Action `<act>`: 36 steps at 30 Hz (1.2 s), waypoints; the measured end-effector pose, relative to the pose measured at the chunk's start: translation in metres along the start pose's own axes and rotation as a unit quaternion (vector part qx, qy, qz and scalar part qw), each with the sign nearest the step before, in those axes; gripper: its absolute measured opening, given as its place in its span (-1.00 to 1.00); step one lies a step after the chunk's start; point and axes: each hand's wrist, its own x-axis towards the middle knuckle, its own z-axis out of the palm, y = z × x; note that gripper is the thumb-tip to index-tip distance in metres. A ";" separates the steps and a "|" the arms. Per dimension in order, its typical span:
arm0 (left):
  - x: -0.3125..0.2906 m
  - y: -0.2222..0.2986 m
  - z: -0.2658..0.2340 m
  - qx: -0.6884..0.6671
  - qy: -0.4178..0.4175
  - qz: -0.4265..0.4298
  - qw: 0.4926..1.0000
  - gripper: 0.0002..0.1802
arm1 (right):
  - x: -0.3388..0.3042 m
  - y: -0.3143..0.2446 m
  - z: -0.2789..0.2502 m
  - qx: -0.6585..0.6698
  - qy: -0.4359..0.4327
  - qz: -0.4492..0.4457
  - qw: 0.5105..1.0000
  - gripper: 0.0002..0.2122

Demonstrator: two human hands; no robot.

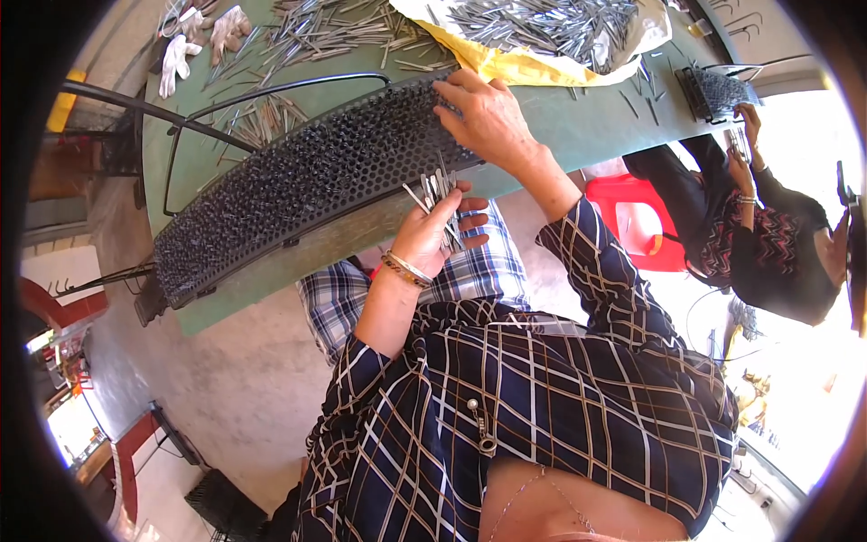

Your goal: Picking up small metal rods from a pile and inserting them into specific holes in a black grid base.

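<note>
A long, black perforated rack (pixel 379 179) lies slantwise along the near side of the table, many of its holes filled with small dark upright pieces. My left hand (pixel 423 237), palm up just below the rack's right part, is closed around a bundle of thin metal strips (pixel 437 185) that fan out past the fingers. Over the rack's right end, my right hand (pixel 492 122) has its fingers bent down to the holes. Its fingertips are drawn together, and whatever they pinch is too small to make out.
A green table (pixel 578 117) carries loose metal strips (pixel 334 32) and a yellow-and-white sack (pixel 506 65) heaped with more. Work gloves (pixel 176 63) lie far left. Black bent rods (pixel 135 101) stick out leftward. A co-worker (pixel 768 226) handles another rack (pixel 713 93) beside a red stool (pixel 632 221).
</note>
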 end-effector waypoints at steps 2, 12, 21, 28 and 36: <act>0.001 0.001 -0.004 0.018 0.005 0.016 1.000 -0.74 | 0.002 -0.005 -0.006 -0.010 0.044 -0.018 0.999 -0.85; 0.002 0.003 0.006 0.121 -0.024 0.110 0.986 -0.69 | -0.025 -0.010 -0.032 0.453 -0.249 0.271 0.812 -0.78; 0.015 -0.002 -0.005 0.045 0.002 0.062 0.997 -0.74 | -0.002 -0.008 -0.003 0.315 0.080 0.181 0.928 -0.77; 0.013 -0.003 -0.010 0.049 0.008 0.059 0.997 -0.75 | -0.004 -0.001 0.015 0.129 0.095 0.038 0.986 -0.75; 0.002 0.003 0.006 0.014 0.011 0.000 1.000 -0.76 | -0.006 0.008 0.016 0.088 0.077 -0.029 0.993 -0.81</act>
